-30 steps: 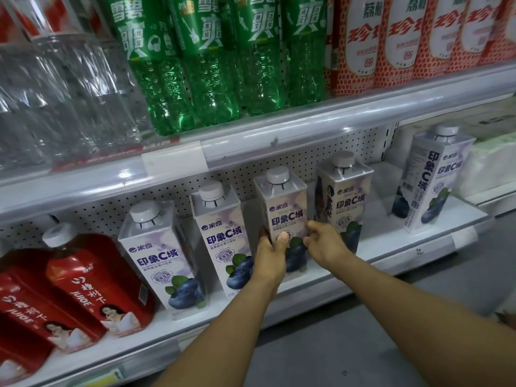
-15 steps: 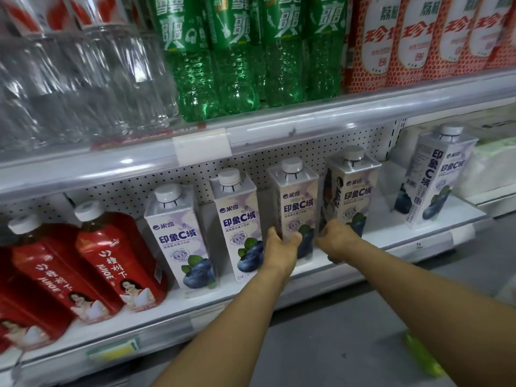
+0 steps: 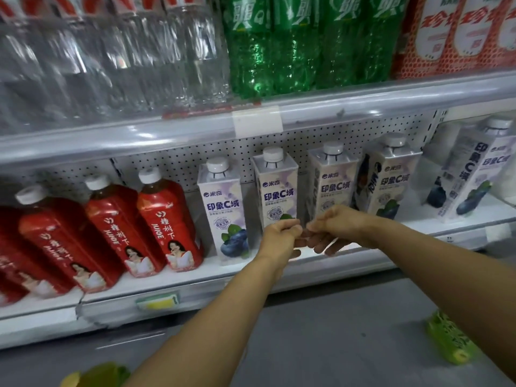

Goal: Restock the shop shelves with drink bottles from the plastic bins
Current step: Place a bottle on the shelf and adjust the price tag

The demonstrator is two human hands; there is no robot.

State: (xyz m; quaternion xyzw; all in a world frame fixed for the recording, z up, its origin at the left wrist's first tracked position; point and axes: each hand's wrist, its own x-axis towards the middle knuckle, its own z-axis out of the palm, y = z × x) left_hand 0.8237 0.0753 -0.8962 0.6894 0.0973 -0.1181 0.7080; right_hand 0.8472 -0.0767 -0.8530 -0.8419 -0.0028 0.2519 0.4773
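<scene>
**Squaring up the blueberry cartons on the lower shelf**

Both hands are in front of the lower shelf [image 3: 195, 277], meeting at the gap between the second carton [image 3: 276, 191] and the third carton [image 3: 333, 185] of a row of five. The left hand [image 3: 280, 237] is curled tight at the foot of the second carton; whether it grips the carton or only rests against it I cannot tell. The right hand [image 3: 336, 226] has its fingers hanging loosely bent and seems to hold nothing. I judge the step to be spacing and facing stock that is already placed, not bringing in a new item.

The row is uneven: the fourth carton [image 3: 391, 182] is turned partly side-on, and the fifth carton [image 3: 469, 174] stands well apart at the right and leans. The next move probably calls for closing those gaps and turning the labels forward, or reaching down for more stock.

Red juice bottles [image 3: 164, 219] crowd the shelf just left of the first carton [image 3: 222, 208]. The rail of the upper shelf [image 3: 363, 101] overhangs the caps and limits lifting room. Above it stand clear water bottles [image 3: 111, 57] and green soda bottles [image 3: 279, 46]. A green plastic object [image 3: 449, 342] lies on the floor [image 3: 335, 331], too blurred to say whether it is a bin.
</scene>
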